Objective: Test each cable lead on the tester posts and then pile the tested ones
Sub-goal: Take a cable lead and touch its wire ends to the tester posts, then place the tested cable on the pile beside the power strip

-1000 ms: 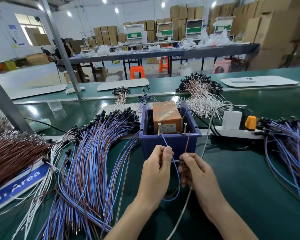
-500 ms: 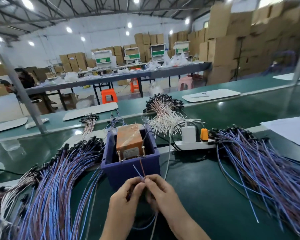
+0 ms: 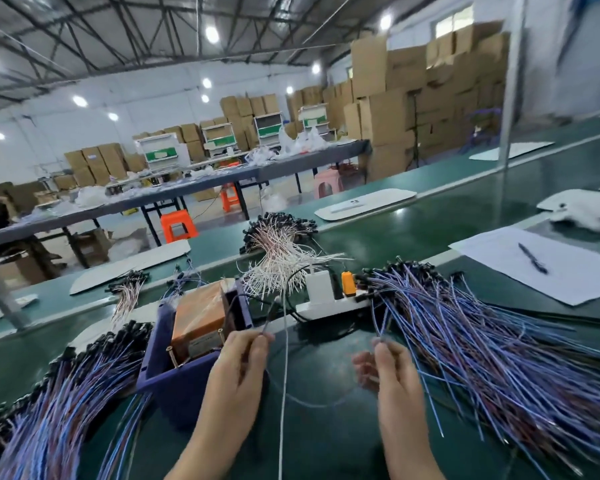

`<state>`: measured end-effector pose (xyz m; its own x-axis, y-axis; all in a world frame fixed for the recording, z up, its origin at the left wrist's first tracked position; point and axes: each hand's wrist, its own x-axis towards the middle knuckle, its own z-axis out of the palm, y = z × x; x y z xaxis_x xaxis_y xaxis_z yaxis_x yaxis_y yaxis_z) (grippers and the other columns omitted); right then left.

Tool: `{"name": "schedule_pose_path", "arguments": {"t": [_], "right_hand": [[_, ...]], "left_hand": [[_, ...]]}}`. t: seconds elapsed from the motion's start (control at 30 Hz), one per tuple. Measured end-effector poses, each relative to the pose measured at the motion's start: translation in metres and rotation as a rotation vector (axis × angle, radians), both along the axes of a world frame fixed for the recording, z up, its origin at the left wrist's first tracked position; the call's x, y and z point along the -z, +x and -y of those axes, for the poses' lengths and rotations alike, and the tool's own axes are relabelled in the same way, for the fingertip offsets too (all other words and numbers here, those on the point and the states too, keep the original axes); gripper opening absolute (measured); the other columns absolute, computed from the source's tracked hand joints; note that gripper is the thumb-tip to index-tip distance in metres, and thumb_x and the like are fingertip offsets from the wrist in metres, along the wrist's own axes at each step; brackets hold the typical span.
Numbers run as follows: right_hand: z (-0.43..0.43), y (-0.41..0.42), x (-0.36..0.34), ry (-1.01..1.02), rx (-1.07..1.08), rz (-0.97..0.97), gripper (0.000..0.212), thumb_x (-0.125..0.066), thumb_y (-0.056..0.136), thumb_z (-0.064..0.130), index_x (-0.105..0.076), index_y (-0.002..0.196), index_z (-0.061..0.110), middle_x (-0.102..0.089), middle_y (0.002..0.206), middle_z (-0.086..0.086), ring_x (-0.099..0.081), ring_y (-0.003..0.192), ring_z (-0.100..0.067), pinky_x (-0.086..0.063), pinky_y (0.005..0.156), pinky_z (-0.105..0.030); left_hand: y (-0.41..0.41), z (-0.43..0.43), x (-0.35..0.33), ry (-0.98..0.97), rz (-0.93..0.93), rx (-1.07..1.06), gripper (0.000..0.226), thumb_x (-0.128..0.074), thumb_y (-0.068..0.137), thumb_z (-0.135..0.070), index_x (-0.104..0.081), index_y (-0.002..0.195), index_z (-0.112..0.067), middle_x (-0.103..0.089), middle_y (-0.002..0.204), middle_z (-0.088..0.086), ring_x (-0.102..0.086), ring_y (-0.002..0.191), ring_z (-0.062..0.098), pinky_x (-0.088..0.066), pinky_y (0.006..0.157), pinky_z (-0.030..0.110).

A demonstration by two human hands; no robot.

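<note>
We hold one thin blue and brown cable lead (image 3: 266, 326) in front of the dark blue plastic box (image 3: 187, 386). Our left hand (image 3: 238, 368) pinches one end with thumb and finger, by the box's front corner. Our right hand (image 3: 392, 372) pinches what looks like the other end. It is well to the right of the box, at the edge of the big pile of blue and brown leads (image 3: 482, 358). The lead sags between our hands, so it runs left to right. Both ends point up and away from us. Neither end touches the metal posts (image 3: 169, 349) in the box. Next it needs a touch on both posts or a drop on a pile. We cannot tell which.
</note>
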<state>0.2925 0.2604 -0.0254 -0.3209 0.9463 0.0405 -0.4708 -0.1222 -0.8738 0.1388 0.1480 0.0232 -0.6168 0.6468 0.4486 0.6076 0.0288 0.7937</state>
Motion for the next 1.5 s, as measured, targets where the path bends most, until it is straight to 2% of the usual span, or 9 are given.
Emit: {"name": "schedule_pose_path", "arguments": {"t": [0.27, 0.4, 0.5, 0.63, 0.87, 0.97, 1.07, 1.33, 1.5], "right_hand": [[-0.035, 0.081, -0.018, -0.223, 0.291, -0.211, 0.016, -0.046, 0.107, 0.02, -0.055, 0.101, 0.008, -0.064, 0.087, -0.015, -0.071, 0.062, -0.014, -0.059, 0.056, -0.02], [-0.034, 0.087, -0.019, -0.333, 0.268, -0.261, 0.024, -0.046, 0.106, 0.013, -0.055, 0.121, -0.003, -0.063, 0.118, -0.022, -0.069, 0.088, -0.025, -0.061, 0.066, -0.021], [-0.031, 0.09, -0.018, -0.33, 0.21, -0.24, 0.008, -0.048, 0.102, 0.004, -0.056, 0.102, 0.005, -0.057, 0.136, -0.023, -0.069, 0.107, -0.025, -0.06, 0.069, -0.018], [-0.031, 0.087, -0.025, -0.258, 0.341, -0.157, 0.058, -0.046, 0.103, 0.004, -0.025, 0.155, 0.02, -0.049, 0.143, -0.017, -0.064, 0.109, -0.017, -0.054, 0.091, -0.029], [0.0, 0.05, -0.033, -0.027, 0.645, 0.004, 0.072, -0.042, 0.099, 0.031, -0.002, 0.158, 0.041, -0.021, 0.159, 0.017, -0.052, 0.134, -0.015, -0.04, 0.101, -0.029], [0.023, 0.01, -0.028, 0.104, 0.46, 0.017, 0.056, -0.04, 0.105, 0.014, -0.028, 0.152, 0.041, -0.036, 0.154, 0.017, -0.059, 0.123, -0.01, -0.051, 0.087, -0.021], [0.054, -0.035, -0.02, 0.283, 0.171, 0.12, 0.048, -0.041, 0.102, 0.007, -0.051, 0.124, 0.049, -0.059, 0.116, 0.027, -0.066, 0.097, -0.008, -0.05, 0.079, -0.027], [0.088, -0.109, 0.0, 0.831, -0.281, 0.45, 0.028, -0.049, 0.098, 0.015, -0.064, 0.098, 0.038, -0.061, 0.099, 0.023, -0.062, 0.089, -0.005, -0.048, 0.074, -0.017], [0.086, -0.118, 0.022, 1.037, -0.37, 0.625, 0.024, -0.054, 0.1, 0.016, -0.068, 0.094, 0.033, -0.059, 0.097, 0.02, -0.061, 0.076, -0.007, -0.049, 0.067, -0.022]], "left_hand": [[0.014, -0.123, -0.066, 0.013, 0.147, 0.118, 0.022, -0.059, 0.1, -0.035, -0.071, 0.088, -0.021, -0.063, 0.06, -0.009, -0.055, 0.052, 0.005, -0.048, 0.051, 0.021], [0.038, -0.193, -0.065, -0.172, 0.402, 0.285, 0.034, -0.058, 0.102, -0.028, -0.066, 0.12, 0.0, -0.07, 0.084, 0.004, -0.068, 0.071, 0.013, -0.062, 0.079, 0.037], [0.054, -0.206, -0.052, -0.297, 0.428, 0.306, 0.041, -0.055, 0.103, -0.031, -0.057, 0.132, -0.002, -0.065, 0.099, 0.005, -0.066, 0.085, 0.015, -0.063, 0.076, 0.03], [0.057, -0.176, -0.03, -0.324, 0.364, 0.373, 0.036, -0.053, 0.104, -0.027, -0.052, 0.137, -0.013, -0.066, 0.111, 0.003, -0.066, 0.091, 0.013, -0.059, 0.069, 0.023], [0.018, -0.093, -0.014, -0.304, 0.462, 0.365, 0.018, -0.049, 0.106, -0.02, -0.058, 0.121, -0.017, -0.071, 0.1, 0.006, -0.068, 0.074, 0.011, -0.057, 0.064, 0.027], [-0.004, -0.056, -0.01, -0.338, 0.418, 0.314, 0.018, -0.047, 0.107, -0.019, -0.06, 0.118, -0.017, -0.071, 0.094, 0.003, -0.067, 0.073, 0.012, -0.057, 0.066, 0.029], [-0.026, -0.021, -0.007, -0.372, 0.346, 0.285, 0.019, -0.046, 0.107, -0.02, -0.064, 0.115, -0.017, -0.071, 0.09, -0.001, -0.067, 0.074, 0.012, -0.058, 0.064, 0.026], [-0.105, 0.098, -0.021, -0.909, 0.2, 0.343, 0.031, -0.046, 0.104, -0.044, -0.069, 0.099, -0.025, -0.076, 0.091, -0.008, -0.073, 0.082, 0.01, -0.058, 0.069, 0.023], [-0.169, 0.142, -0.022, -0.657, -0.076, -0.227, 0.032, -0.049, 0.105, -0.033, -0.07, 0.092, -0.013, -0.068, 0.071, -0.001, -0.058, 0.059, 0.015, -0.049, 0.058, 0.032]]}}
